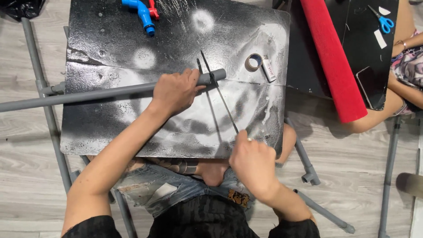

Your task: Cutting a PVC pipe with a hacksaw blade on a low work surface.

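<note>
Your left hand point(176, 91) presses the grey pipe point(101, 93) down onto the table point(110, 132), fingers wrapped over it just short of its open end. The pipe's long axis runs left to right across the black, paint-speckled board, with most of its length reaching off the board's left edge. The thin saw blade point(219, 93) crosses the pipe almost squarely, just right of your left fingers, between them and the pipe's end. From the pipe it slants down and to the right into your right hand point(252, 162), whose fingers are closed round its near end. So the left hand is on the pipe and the right stands well back from it.

Beyond the pipe, a roll of tape point(253, 62) lies near its end, and a blue pipe fitting point(143, 13) sits at the board's far edge. More grey pipes lie on the pale wood floor point(26, 145). Right of the pipe's end, a red roll point(332, 57) lies by another person's arm.
</note>
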